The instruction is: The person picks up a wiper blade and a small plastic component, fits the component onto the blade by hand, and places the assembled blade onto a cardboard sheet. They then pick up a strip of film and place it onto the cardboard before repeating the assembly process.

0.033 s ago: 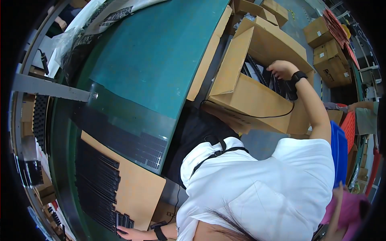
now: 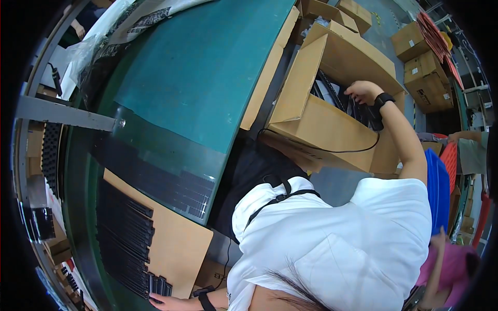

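My left hand [image 2: 165, 301] is at the lower left, its fingers stretched out against the end of a short stack of black strips [image 2: 160, 284]. Beside that stack, a long row of black slotted strips [image 2: 122, 233] lies packed side by side on a brown cardboard sheet [image 2: 179, 249]. My right hand [image 2: 365, 92] is over an open cardboard box [image 2: 321, 122], its fingers curled together. Black strips [image 2: 332, 89] stand in the box right under those fingertips. Whatever the fingers pinch is too small to make out.
A green-topped table [image 2: 192, 67] stretches along the left, with a grey metal bar [image 2: 67, 114] reaching over its edge. A black cable [image 2: 332, 151] hangs across the box front. Stacked cartons [image 2: 426, 83], a blue bin [image 2: 438, 192] and a person in pink [image 2: 450, 269] are at the right.
Both my hands stay practically where they were. At the right, the hand of the person in pink has moved slightly up.
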The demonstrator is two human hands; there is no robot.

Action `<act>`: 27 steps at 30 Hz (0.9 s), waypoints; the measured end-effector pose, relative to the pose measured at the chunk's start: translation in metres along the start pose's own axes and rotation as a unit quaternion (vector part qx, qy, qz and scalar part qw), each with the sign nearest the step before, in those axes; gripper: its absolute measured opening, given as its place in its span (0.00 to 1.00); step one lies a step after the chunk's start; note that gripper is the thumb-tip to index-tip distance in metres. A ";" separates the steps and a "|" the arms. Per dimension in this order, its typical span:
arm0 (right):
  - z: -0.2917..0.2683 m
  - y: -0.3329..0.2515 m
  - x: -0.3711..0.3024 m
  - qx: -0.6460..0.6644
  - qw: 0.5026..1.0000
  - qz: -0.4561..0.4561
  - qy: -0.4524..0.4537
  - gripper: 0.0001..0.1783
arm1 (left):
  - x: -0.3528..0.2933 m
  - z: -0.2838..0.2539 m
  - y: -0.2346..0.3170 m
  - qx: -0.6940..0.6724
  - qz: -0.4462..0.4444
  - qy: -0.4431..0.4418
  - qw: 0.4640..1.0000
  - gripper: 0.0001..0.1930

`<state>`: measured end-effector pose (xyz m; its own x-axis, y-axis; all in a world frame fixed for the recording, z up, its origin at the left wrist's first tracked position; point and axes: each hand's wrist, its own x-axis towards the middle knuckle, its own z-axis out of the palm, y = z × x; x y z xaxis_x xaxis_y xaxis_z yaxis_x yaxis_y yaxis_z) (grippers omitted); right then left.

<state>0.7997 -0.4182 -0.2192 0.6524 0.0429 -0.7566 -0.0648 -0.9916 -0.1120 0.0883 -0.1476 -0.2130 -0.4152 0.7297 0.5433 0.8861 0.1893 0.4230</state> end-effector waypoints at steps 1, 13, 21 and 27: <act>0.009 0.002 0.010 -0.002 1.000 0.001 -0.004 0.15 | -0.003 -0.006 0.013 0.004 0.002 0.000 1.000 0.14; 0.041 -0.038 -0.091 -0.346 0.855 -0.274 -0.272 0.23 | -0.006 -0.002 0.111 -0.320 -0.060 0.092 0.941 0.15; 0.077 -0.081 -0.116 -0.359 0.796 -0.302 -0.382 0.29 | 0.006 0.025 0.098 -0.321 -0.048 0.065 0.944 0.12; 0.056 -0.054 -0.004 -0.029 0.996 -0.023 -0.077 0.46 | 0.021 0.033 0.090 -0.338 -0.050 0.043 0.939 0.13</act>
<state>0.7585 -0.3580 -0.2456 0.5297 0.1019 -0.8420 0.0084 -0.9933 -0.1149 0.1667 -0.0936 -0.1876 -0.5312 0.6686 0.5205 0.5204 -0.2273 0.8231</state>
